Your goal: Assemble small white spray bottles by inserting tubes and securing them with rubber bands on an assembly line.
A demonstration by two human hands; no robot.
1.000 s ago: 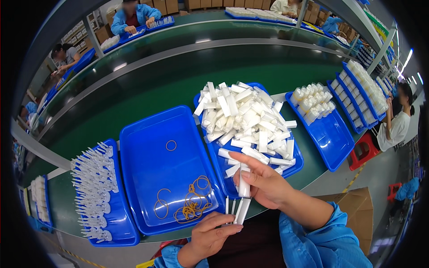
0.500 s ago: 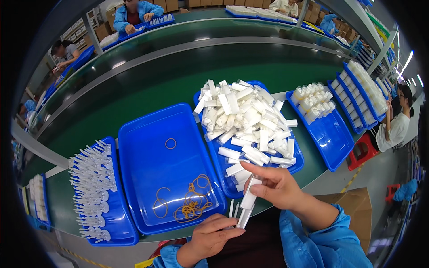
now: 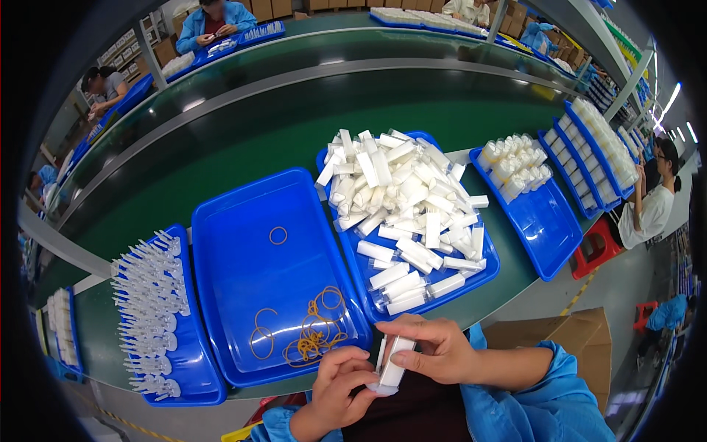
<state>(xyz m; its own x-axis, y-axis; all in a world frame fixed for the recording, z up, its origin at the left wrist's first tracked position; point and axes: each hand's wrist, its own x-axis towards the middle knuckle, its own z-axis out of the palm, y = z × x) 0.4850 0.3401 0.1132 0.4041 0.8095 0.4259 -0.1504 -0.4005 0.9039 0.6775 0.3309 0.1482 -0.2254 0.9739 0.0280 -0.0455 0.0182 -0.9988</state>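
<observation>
Low in front of me, both hands meet on a white rectangular piece with clear plastic at its lower end (image 3: pixel 398 359). My right hand (image 3: pixel 434 352) grips it from the right, thumb across the front and forefinger along the top. My left hand (image 3: pixel 342 387) pinches the clear lower end between thumb and fingers. A thin white prong stands along the piece's left side. Just beyond my right hand, a blue tray (image 3: pixel 482 278) holds a heap of similar white pieces (image 3: pixel 412 191) in clear sleeves. Left of that, another blue tray (image 3: pixel 250 221) contains tan rubber bands (image 3: pixel 313 339).
At far left a blue tray (image 3: pixel 202 387) carries rows of clear pronged parts (image 3: pixel 151 309). To the right, a blue tray (image 3: pixel 549 239) holds wrapped bundles (image 3: pixel 515 166), beside stacked full trays (image 3: pixel 589 162). A cardboard box (image 3: pixel 582 346) stands right of my arm. Co-workers sit across the green bench.
My right hand has come down and slightly left with the white piece, toward my left hand. The piece now sits together with the clear pronged part that my left hand held.
</observation>
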